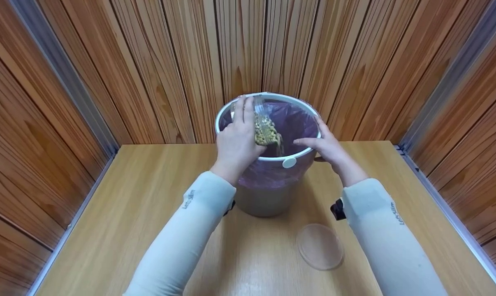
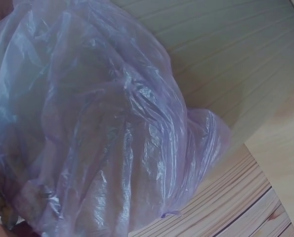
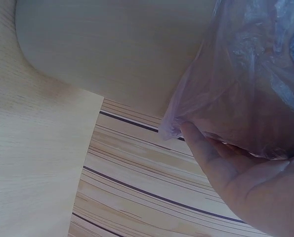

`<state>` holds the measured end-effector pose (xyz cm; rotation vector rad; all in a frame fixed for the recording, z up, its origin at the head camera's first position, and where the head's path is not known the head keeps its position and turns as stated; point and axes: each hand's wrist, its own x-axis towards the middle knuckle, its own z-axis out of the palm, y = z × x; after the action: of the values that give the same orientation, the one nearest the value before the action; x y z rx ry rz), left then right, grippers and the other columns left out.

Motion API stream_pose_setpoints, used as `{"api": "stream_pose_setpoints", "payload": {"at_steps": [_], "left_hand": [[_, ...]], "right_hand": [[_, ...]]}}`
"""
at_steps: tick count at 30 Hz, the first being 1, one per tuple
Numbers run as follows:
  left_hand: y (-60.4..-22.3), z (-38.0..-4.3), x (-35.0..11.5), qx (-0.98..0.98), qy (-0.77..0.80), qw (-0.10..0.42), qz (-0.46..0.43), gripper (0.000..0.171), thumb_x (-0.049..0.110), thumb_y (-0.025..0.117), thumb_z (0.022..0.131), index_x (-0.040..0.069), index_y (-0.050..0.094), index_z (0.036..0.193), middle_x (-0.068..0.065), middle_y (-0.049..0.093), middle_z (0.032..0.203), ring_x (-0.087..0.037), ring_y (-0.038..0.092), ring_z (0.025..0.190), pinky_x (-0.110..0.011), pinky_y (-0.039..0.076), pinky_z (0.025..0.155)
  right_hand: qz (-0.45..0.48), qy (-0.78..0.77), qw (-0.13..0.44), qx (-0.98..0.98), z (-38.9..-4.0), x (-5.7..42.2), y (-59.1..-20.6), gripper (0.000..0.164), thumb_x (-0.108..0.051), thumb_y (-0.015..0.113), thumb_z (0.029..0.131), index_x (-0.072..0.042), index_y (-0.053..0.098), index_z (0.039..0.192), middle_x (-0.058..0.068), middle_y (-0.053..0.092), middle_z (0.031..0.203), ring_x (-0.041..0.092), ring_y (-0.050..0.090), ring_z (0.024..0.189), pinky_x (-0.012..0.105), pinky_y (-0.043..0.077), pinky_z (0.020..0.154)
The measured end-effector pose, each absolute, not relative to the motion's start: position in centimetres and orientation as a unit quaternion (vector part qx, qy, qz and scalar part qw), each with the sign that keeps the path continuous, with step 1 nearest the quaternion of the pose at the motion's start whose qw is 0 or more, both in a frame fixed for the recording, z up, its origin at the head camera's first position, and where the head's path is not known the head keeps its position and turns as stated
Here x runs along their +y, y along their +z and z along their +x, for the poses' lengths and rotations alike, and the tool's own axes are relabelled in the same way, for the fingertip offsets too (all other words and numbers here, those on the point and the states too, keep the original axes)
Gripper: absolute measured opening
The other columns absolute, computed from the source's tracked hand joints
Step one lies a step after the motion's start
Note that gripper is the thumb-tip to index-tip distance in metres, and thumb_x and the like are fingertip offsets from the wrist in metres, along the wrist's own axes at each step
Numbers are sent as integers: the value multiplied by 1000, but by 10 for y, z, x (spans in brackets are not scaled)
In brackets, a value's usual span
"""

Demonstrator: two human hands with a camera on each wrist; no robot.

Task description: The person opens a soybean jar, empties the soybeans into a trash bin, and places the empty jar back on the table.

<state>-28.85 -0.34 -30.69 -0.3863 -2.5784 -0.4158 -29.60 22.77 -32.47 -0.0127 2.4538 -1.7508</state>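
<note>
My left hand (image 1: 237, 142) holds a clear plastic jar (image 1: 258, 107) tipped over the mouth of a trash bin. Small green-yellow pieces like beans (image 1: 266, 133) fill the jar's lower end, and some look to be spilling down into the bin. A purple plastic bag (image 1: 283, 119) lines the trash bin (image 1: 264, 201) and hangs over its outside below the white rim (image 1: 295, 98). At the rim's right side my right hand (image 1: 332, 148) grips the bin, thumb over the inside and fingers outside. In the right wrist view its fingers (image 3: 206, 153) lie against the bag.
A round clear lid (image 1: 320, 246) lies flat on the wooden table (image 1: 149, 185), in front of the bin and to the right. Wood-panelled walls (image 1: 190, 61) enclose the table at the back and sides, with the back wall close behind the bin.
</note>
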Motion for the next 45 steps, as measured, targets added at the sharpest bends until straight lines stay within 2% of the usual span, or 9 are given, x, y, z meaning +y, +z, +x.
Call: {"api": "stream_pose_setpoints", "payload": {"at_steps": [12,20,35,42,45], "left_hand": [[-308,-289,-4,-940,-137,275,-151,112,39,87,71,8,22,156,-12,27,161,-26,67,74,-41,59,63],[-307,-288,-4,-940,-124,279,-153,111,37,87,72,8,21,157,-13,26,162,-27,68,76,-41,59,63],[-307,-287,-1,-940,-99,288,-155,112,38,86,73,8,19,157,-12,25,163,-25,66,73,-39,58,59],[-308,-287,-1,-936,-75,307,-154,108,36,85,73,8,22,157,-11,27,162,-23,65,69,-37,57,56],[-308,-287,0,-935,-72,312,-155,107,35,85,74,8,23,156,-12,27,162,-22,64,67,-36,56,55]], "right_hand": [[4,-580,68,812,-297,227,-325,106,-32,70,86,-28,-7,160,14,1,167,42,21,148,68,31,111],[-1,-583,64,810,-298,227,-325,103,-31,70,87,-29,-3,160,14,8,167,42,21,148,69,31,110],[3,-587,64,807,-296,228,-325,103,-31,69,87,-29,-4,160,14,6,167,42,20,148,69,31,110],[-3,-585,67,808,-296,228,-325,104,-31,68,87,-28,-7,159,13,-1,167,43,21,148,68,31,111],[-2,-586,66,808,-297,228,-326,103,-31,68,88,-29,-6,160,13,2,167,43,20,148,69,30,111]]}}
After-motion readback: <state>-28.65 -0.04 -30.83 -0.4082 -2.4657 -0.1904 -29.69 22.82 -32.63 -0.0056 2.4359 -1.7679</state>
